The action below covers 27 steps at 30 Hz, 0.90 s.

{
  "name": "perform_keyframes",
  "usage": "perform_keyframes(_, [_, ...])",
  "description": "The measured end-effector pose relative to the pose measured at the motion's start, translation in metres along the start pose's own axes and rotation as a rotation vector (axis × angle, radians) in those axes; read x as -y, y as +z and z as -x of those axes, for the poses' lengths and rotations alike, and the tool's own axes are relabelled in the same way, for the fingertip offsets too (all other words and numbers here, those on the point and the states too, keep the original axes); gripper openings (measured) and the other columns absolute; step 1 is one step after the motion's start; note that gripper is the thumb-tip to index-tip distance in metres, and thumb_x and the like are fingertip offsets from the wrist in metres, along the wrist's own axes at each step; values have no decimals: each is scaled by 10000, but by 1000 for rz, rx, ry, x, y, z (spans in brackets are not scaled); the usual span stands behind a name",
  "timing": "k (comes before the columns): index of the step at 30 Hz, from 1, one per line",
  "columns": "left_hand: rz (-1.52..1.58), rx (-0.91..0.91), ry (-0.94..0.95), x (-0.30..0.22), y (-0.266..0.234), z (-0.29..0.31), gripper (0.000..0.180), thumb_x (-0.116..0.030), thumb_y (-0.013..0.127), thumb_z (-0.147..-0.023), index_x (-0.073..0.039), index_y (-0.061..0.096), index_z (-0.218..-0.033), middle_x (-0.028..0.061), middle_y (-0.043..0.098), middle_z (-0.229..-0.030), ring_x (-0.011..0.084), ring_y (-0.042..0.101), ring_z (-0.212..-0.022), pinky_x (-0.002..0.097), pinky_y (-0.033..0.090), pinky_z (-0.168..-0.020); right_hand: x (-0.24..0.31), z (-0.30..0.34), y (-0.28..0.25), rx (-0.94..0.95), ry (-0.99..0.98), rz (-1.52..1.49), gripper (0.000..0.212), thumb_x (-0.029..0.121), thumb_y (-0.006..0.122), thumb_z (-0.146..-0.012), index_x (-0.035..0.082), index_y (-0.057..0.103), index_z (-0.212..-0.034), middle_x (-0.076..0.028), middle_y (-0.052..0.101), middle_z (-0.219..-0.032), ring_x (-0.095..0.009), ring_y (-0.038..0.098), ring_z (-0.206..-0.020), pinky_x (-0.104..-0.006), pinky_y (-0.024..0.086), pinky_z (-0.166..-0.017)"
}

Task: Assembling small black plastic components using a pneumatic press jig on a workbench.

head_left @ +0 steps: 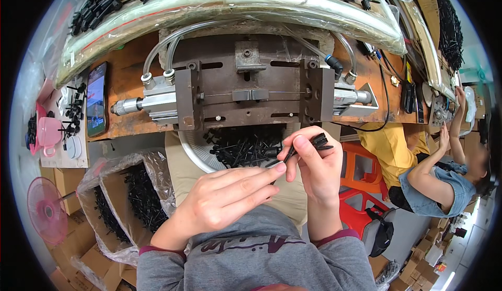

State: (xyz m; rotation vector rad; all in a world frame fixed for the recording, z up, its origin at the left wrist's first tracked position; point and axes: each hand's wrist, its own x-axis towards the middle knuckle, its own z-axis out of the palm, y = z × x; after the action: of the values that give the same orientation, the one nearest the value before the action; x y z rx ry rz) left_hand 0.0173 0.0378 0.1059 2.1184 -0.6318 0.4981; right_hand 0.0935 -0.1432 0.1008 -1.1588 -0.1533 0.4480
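Both hands meet above my lap, in front of the metal fixture. My right hand (316, 166) is closed, pinching slim black plastic parts (320, 141) between thumb and fingers; how many it holds I cannot tell. My left hand (227, 194) reaches across with its fingers pressed together, their tips at the dark pieces beside the right fingers. Its thumb is mostly hidden, so its grip is unclear. Just beyond the hands, a round pale basin (189, 152) in my lap holds a heap of similar black parts (235, 143).
A brown steel fixture (219, 55) with a cylinder at each side stands on the wooden bench (125, 92). A phone (97, 100) leans at left. Lined boxes (112, 202) of black parts sit lower left. At right, a person (434, 186) works near red stools (361, 207).
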Motion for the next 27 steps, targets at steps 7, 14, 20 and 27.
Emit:
perform_keyframes(7, [25,-15,5,-3,2,1,228,-58,764,-691,32,699,-890,155,679,-1130,240,697,-904,312,585,-716,-2,3,5,-30,-49,43,173,90,579,-947,-80,588,-924,-201,653,-783,-160,586,-479,-232,458,-401])
perform_keyframes(14, [29,14,-5,-3,1,1,234,-46,758,-697,55,681,-892,174,672,-1131,264,692,-913,326,589,-727,-4,6,5,-45,-45,55,180,99,583,-949,-80,592,-959,-197,655,-786,-169,591,-488,-239,462,-427])
perform_keyframes(20, [-204,-74,-121,5,-6,-13,287,-46,770,-666,46,666,-917,179,640,-1185,283,665,-923,354,565,-747,0,5,1,-95,-208,162,193,-30,583,-920,-75,591,-1108,-182,688,-926,-197,679,-703,-301,555,-667])
perform_keyframes(27, [-493,-99,-195,27,10,-20,261,-87,764,-684,-28,680,-924,112,655,-1202,208,662,-750,300,523,-671,9,17,3,-78,-255,158,196,-113,517,-912,-101,574,-1099,-221,679,-998,-260,695,-835,-358,575,-764])
